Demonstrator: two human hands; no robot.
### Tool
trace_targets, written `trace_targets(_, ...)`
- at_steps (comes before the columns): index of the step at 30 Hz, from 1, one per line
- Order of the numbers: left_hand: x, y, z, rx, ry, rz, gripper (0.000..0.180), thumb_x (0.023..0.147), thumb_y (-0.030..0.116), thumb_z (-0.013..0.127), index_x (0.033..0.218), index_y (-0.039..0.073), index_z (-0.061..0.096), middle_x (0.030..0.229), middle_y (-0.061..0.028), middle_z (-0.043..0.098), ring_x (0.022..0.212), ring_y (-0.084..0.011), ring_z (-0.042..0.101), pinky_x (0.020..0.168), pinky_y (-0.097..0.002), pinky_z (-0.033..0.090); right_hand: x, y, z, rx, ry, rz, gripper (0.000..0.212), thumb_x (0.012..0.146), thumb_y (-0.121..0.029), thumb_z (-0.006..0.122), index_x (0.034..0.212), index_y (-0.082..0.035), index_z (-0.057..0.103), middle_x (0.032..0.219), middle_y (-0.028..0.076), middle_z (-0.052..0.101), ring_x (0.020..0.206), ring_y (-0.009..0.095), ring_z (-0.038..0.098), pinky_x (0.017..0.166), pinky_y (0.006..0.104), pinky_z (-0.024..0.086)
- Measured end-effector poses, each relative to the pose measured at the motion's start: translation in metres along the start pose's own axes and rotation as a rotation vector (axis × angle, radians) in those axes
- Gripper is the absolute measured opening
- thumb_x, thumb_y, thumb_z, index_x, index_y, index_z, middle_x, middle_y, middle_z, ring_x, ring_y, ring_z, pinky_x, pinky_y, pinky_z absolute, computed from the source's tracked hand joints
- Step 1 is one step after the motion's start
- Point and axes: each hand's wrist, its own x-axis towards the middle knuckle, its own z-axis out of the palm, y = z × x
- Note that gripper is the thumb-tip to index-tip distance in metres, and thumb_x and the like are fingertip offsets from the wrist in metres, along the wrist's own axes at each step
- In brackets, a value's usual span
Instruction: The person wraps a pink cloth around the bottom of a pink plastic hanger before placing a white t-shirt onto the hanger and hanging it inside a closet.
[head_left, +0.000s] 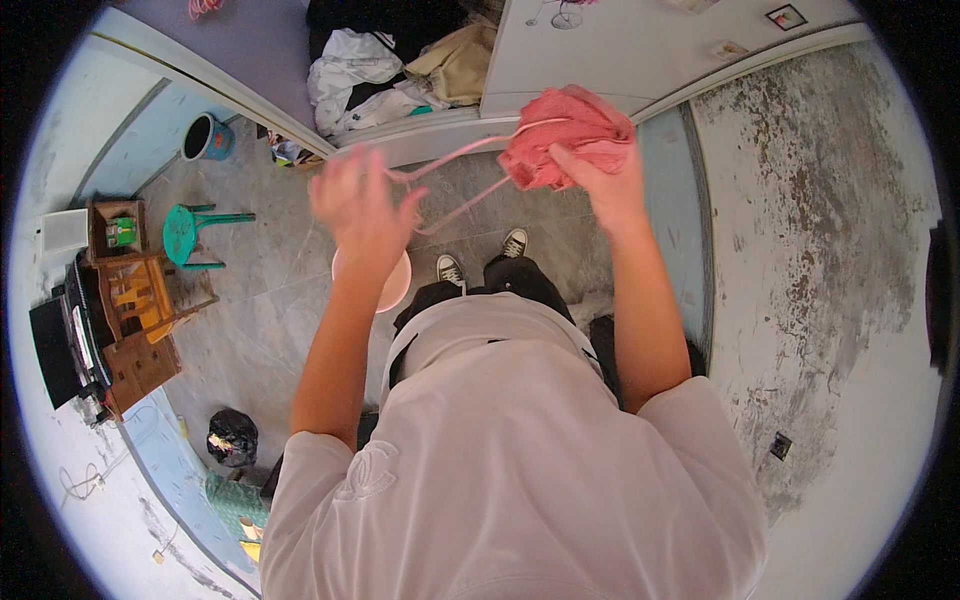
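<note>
My right hand (610, 190) is closed on a bunched coral-pink cloth (565, 125), raised in front of me with the thumb pressed on its near side. A long, thin pink strap (465, 145) loops from the cloth leftward to my left hand (370, 205). That hand is blurred by motion. Its fingers look spread, with the thumb apart, and the strap passes at or behind it; the exact contact is hidden. Below my left wrist, partly covered by the forearm, is a round pale-pink basin (400, 285) on the floor.
Ahead, an open wardrobe holds piled clothes (355, 75) beside a white sliding door (590, 50). To the left are a green stool (182, 236), a blue bin (207, 138), a wooden chair (135, 295) and a black bag (232, 437). A peeling wall (800, 250) rises on the right.
</note>
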Motion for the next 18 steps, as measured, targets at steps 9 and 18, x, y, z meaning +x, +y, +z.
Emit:
trace_targets(9, -0.030, -0.059, -0.007, -1.525, -0.925, -0.737, 0.068, 0.091, 0.017, 0.079, 0.152, 0.005, 0.053, 0.121, -0.0114, 0.071, 0.100, -0.0172, 0.065, 0.090, -0.0334, 0.052, -0.008, 0.008, 0.005, 0.543, 0.096, 0.020, 0.048, 0.093, -0.002, 0.074, 0.138, -0.001, 0.056, 0.127, 0.010, 0.069, 0.117, 0.022, 0.067, 0.106, 0.0393, 0.052)
trace_targets(18, -0.007, -0.067, -0.031, -1.089, -1.311, -0.568, 0.043, 0.097, 0.004, 0.058, 0.132, 0.020, 0.076, 0.079, 0.0014, 0.067, 0.068, -0.0078, 0.052, 0.064, -0.0244, 0.042, -0.011, 0.005, -0.026, -0.091, -0.034, 0.124, 0.039, 0.092, -0.011, 0.080, 0.128, -0.004, 0.066, 0.108, 0.005, 0.075, 0.093, 0.015, 0.071, 0.083, 0.0294, 0.057)
